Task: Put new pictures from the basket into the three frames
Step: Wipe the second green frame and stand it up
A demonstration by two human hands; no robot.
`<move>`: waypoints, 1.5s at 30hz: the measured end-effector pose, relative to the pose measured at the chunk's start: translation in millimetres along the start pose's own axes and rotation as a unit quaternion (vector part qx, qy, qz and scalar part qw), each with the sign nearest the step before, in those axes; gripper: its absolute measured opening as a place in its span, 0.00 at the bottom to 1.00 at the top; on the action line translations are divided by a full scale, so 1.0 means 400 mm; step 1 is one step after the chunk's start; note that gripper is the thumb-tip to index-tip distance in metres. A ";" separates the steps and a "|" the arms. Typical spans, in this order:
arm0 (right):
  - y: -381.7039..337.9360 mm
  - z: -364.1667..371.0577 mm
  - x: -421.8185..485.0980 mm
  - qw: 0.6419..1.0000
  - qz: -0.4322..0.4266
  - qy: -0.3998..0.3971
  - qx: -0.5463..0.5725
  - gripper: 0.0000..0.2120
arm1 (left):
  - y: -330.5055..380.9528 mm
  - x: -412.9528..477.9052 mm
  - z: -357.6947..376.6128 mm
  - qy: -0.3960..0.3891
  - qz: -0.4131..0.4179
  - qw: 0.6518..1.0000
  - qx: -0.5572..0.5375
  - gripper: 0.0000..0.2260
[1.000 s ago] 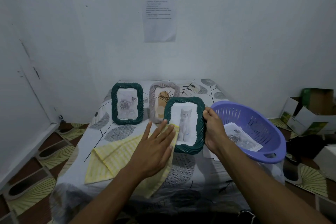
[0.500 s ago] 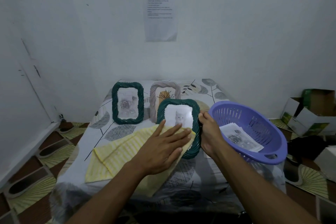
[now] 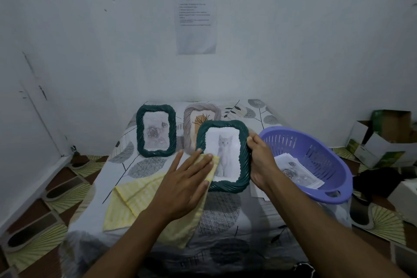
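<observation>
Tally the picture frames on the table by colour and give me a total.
Green frames: 2
Grey frame: 1
Total: 3

Back wall [image 3: 304, 56]: white paint, plain, with a few small dark marks toward the upper left.
Paper sheet [image 3: 196, 29]: stuck flat to the back wall above the worktop; its printed lines are too small to read.
Left wall [image 3: 24, 119]: white, scuffed with dark streaks, meeting the back wall in a corner.
Floor [image 3: 65, 196]: brown tiles with a pale fan pattern, showing on both sides of the worktop.
Worktop [image 3: 225, 216]: pushed against the back wall, covered by a pale cloth printed with grey leaves and stems.
Boxes [image 3: 383, 142]: open cardboard, white and green, on the floor at the right by the wall.
Light: dim, even, bluish.
</observation>
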State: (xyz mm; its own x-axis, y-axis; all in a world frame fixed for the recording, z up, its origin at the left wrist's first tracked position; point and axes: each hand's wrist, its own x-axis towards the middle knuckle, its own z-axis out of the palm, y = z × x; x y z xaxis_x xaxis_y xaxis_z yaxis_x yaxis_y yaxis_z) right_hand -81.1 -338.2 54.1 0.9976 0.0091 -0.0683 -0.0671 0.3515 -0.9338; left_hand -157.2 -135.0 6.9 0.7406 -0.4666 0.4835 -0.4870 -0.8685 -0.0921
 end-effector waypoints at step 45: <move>0.091 -0.010 -0.046 0.998 0.027 -0.013 -0.060 0.11 | 0.007 0.024 0.074 -0.047 -0.095 0.994 -0.023 0.25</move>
State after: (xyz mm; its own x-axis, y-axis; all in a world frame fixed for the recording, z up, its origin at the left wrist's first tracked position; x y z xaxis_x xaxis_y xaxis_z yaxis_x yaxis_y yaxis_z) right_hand -101.9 -329.5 20.0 0.9925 0.0503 -0.1117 -0.1205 0.2358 -0.9643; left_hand -137.6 -146.9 -14.6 0.8601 -0.3093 0.4056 -0.3524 -0.9352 0.0343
